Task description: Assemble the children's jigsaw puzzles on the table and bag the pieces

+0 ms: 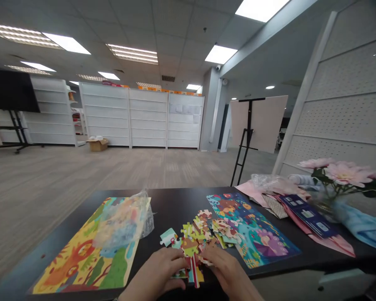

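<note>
Cool white light falls from ceiling panels (221, 54), blown out to flat white, while the ceiling (172, 21) between looks grey. Plastic wrap (125, 223) on the left catches soft glare; puzzle pieces (191, 242) look slightly soft, and wide-angle distortion slants the right-hand perforated board (351, 108).

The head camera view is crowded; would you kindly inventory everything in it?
Jigsaw pieces: uncounted, multicoloured, table centre
Yellow picture sheet: 1, yellow-green, table left
Blue picture sheet: 1, blue, right of pieces
Crumpled plastic: 2, clear, table left and right
Table: 1, black, foreground
Flowers: several, pink, table right
Printed card: 1, navy, near flowers
Pink sheeting: uncounted, pink, under card
Cloth: 1, blue-white, table right
Easel: 1, black, behind table
Shelving units: several, white, background
Screen: 1, black, far left
Cardboard box: 1, brown, floor
Perforated panel: 1, white, right
Ceiling lights: several, white, overhead
Hands, left and right: 2, bare, at pieces
</note>
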Tool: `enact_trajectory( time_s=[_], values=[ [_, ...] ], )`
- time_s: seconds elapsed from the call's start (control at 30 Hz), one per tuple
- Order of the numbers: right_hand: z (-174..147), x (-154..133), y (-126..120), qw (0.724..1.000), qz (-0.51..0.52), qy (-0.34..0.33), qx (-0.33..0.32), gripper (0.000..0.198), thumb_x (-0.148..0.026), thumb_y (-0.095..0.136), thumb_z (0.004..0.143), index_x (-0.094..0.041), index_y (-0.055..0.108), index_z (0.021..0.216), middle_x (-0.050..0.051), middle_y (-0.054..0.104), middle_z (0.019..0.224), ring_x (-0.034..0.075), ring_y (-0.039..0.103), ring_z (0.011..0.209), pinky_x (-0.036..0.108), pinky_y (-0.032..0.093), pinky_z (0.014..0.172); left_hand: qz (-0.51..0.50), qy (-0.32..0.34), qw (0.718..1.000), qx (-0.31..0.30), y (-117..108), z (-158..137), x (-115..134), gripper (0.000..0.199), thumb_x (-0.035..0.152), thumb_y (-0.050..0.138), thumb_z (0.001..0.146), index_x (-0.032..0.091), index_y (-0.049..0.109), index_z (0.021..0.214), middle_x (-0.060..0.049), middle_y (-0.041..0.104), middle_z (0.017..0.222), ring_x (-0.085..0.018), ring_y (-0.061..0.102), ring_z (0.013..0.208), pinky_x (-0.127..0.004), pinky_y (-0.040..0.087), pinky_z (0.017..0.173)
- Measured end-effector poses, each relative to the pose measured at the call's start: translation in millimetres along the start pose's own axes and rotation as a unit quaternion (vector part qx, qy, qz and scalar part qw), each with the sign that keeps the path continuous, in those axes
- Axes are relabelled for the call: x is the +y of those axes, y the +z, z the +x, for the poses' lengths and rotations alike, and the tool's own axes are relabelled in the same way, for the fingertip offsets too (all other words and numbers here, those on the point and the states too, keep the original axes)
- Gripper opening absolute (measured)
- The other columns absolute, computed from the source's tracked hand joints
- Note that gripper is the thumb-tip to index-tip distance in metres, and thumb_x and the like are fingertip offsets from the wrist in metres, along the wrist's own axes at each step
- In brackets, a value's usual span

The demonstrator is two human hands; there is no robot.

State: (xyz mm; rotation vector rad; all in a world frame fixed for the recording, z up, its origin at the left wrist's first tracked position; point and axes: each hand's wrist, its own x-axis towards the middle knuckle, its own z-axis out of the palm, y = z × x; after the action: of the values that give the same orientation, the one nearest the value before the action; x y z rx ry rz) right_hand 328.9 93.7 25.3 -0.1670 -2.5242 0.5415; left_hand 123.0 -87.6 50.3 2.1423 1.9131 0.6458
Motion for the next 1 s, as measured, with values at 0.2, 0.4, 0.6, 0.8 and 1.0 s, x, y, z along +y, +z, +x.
enact_trajectory(
  time_s=[0.2,0.4,0.6,0.8,1.0],
  values=[
    [-3.9,-0.8,24.4,0.991,-0.074,-0.009,0.112,0.032,-0.025,0.046,0.101,-0.025,0.063,0.128,0.009,0.072,0.125,0.022,0.069,0.115,0.031,0.058,0.097,-0.005,-0.019,1.0,-0.023,4.2,1.1,1.1,0.072,-0.005,0.051,0.068,0.033,0.06,0.128,-0.003,0.064,0.135,-0.027,0.061,0.121,-0.036,0.047,0.104],
    [3.3,-10.5,45.4,0.957,-0.217,-0.189,0.038,0.026,-0.027,0.06,0.095,-0.021,0.066,0.119,0.01,0.076,0.117,0.024,0.074,0.103,0.032,0.061,0.087,-0.071,-0.045,0.996,0.017,-3.2,-10.7,-1.4,0.065,-0.003,0.046,0.059,0.028,0.062,0.114,-0.002,0.067,0.127,-0.023,0.062,0.116,-0.031,0.047,0.101],
    [-1.5,-3.7,44.1,0.969,-0.109,-0.206,0.082,0.026,-0.035,0.054,0.101,-0.024,0.065,0.121,0.007,0.079,0.112,0.021,0.074,0.105,0.028,0.059,0.093,-0.072,-0.037,0.992,0.1,-10.0,-13.1,-3.5,0.07,-0.003,0.044,0.069,0.028,0.052,0.132,-0.004,0.059,0.133,-0.021,0.055,0.123,-0.029,0.041,0.107],
    [-14.2,-3.7,37.2,0.989,0.043,0.077,0.117,0.033,-0.042,0.044,0.104,-0.027,0.068,0.122,0.007,0.079,0.11,0.022,0.076,0.099,0.026,0.061,0.086,0.058,-0.049,0.997,0.02,35.0,7.1,-22.8,0.067,-0.002,0.052,0.056,0.026,0.06,0.117,-0.007,0.058,0.134,-0.029,0.054,0.121,-0.039,0.045,0.098],
    [8.1,-18.9,25.2,0.999,0.002,0.04,0.018,0.04,-0.019,0.048,0.096,-0.025,0.062,0.133,0.009,0.066,0.137,0.023,0.063,0.126,0.034,0.051,0.107,0.103,-0.01,0.993,0.047,55.8,0.5,-37.9,0.07,-0.001,0.06,0.063,0.033,0.056,0.124,-0.006,0.054,0.141,-0.03,0.053,0.121,-0.038,0.044,0.095]
  ],
)
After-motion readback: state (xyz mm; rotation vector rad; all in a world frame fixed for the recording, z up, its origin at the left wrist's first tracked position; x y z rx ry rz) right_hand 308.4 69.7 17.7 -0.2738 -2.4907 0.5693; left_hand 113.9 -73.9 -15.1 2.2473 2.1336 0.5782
